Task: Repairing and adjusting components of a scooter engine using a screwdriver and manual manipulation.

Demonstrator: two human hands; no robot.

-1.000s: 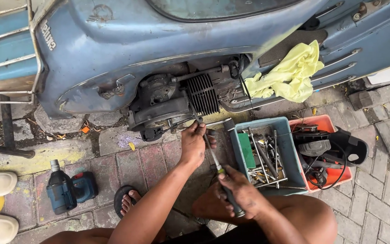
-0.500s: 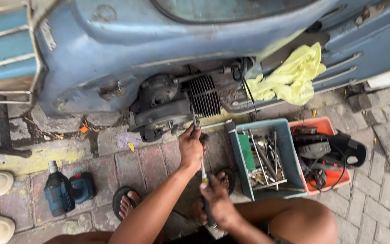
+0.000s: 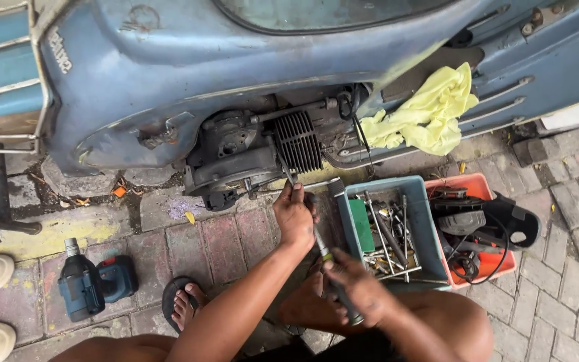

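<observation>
A blue scooter [image 3: 169,67] stands on the pavement with its engine [image 3: 263,144] bare. My left hand [image 3: 294,216] is closed round the upper shaft of a long screwdriver [image 3: 321,249], just below the engine. The tool's tip points up toward the finned cylinder [image 3: 301,141]. My right hand [image 3: 358,287] grips the screwdriver's dark handle lower down, above my knee [image 3: 437,328].
A teal tray [image 3: 430,231] of metal tools lies right of my hands, with an orange tray [image 3: 467,186] of dark parts beside it. A yellow rag [image 3: 427,114] hangs on the scooter. A blue cordless driver [image 3: 88,285] lies at left. My sandalled foot [image 3: 183,302] rests on the bricks.
My right hand slid down and in toward my knee, along the screwdriver handle. My left hand stayed on the shaft below the engine.
</observation>
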